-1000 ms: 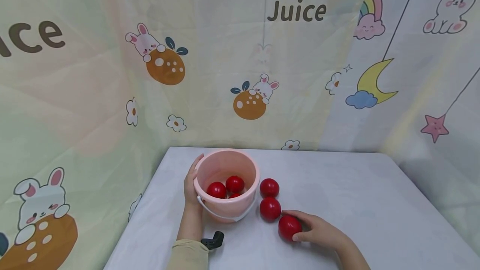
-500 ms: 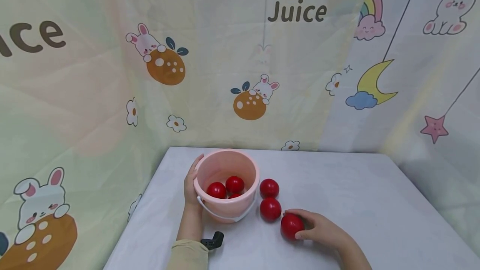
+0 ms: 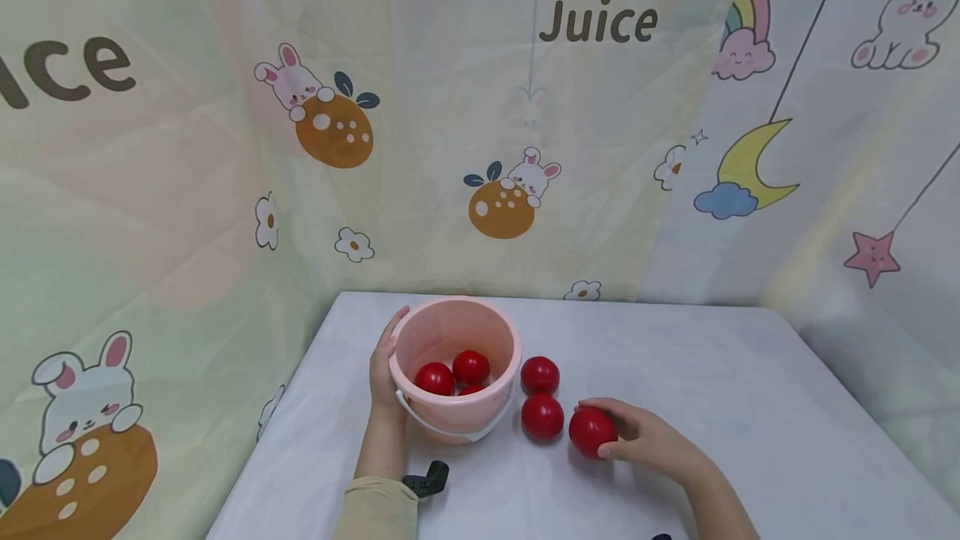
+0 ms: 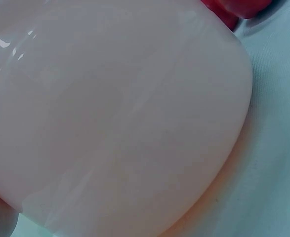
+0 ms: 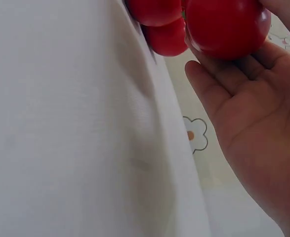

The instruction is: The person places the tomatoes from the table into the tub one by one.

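Observation:
A pink bucket (image 3: 457, 417) with a white handle stands on the table, several red tomatoes (image 3: 471, 367) inside it. My left hand (image 3: 384, 369) holds the bucket's left wall, fingers along the outside up to the rim; its wall (image 4: 120, 118) fills the left wrist view. My right hand (image 3: 645, 436) grips a glossy, round red tomato (image 3: 591, 432) between thumb and fingers, with a shadow on the cloth below it. In the right wrist view this tomato (image 5: 226, 24) sits at the fingertips, palm facing the camera. Two more tomatoes (image 3: 542, 417) lie between it and the bucket.
A white cloth covers the table (image 3: 675, 348). Printed fabric walls (image 3: 420, 148) rise behind and at both sides. A black wrist device (image 3: 427, 480) sits at my left wrist, beside a beige sleeve (image 3: 380, 511).
My right hand has moved slightly away from me and to the right with its tomato, widening the gap from the two beside the bucket. The left hand and bucket stay put.

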{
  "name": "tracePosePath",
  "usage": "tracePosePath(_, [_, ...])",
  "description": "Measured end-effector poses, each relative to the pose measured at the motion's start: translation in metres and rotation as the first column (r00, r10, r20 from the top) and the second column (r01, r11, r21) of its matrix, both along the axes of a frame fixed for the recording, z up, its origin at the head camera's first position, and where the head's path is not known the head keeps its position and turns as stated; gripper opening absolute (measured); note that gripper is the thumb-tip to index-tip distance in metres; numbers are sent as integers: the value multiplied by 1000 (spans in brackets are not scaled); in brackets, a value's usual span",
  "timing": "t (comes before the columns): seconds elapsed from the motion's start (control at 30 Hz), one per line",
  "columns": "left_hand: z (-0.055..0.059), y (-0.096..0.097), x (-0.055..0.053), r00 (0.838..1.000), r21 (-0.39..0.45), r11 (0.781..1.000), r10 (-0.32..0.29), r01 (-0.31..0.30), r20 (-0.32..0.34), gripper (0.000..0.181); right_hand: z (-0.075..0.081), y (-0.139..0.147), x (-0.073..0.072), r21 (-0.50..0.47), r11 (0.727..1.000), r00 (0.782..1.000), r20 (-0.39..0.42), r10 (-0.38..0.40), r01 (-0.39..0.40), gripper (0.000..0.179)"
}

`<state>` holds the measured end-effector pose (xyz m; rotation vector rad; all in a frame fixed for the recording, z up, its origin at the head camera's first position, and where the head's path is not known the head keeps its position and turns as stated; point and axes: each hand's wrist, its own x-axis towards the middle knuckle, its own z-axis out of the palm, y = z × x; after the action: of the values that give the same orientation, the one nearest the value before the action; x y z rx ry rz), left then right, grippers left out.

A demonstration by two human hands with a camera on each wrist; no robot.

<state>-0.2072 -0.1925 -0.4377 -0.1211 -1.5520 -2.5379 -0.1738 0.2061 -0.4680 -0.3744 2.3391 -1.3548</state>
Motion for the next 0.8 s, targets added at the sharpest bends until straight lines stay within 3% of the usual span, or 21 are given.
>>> tracePosePath(0.37, [-3,0,-1,1000,6,1000,0,0,-9,47,19,-2,-12,-39,999,997,-73,21,-23,71])
tracePosePath(0.6, [-3,1,-1,1000,-1,1000,3,-3,-11,47,29,-4,-23,-105,988,984,-150,99,-115,66])
tracePosePath(0.8, [-4,1,-1,1000,2,1000,6,-6,-6,47,44,-11,-34,-103,979,969,-193,155,-177,66])
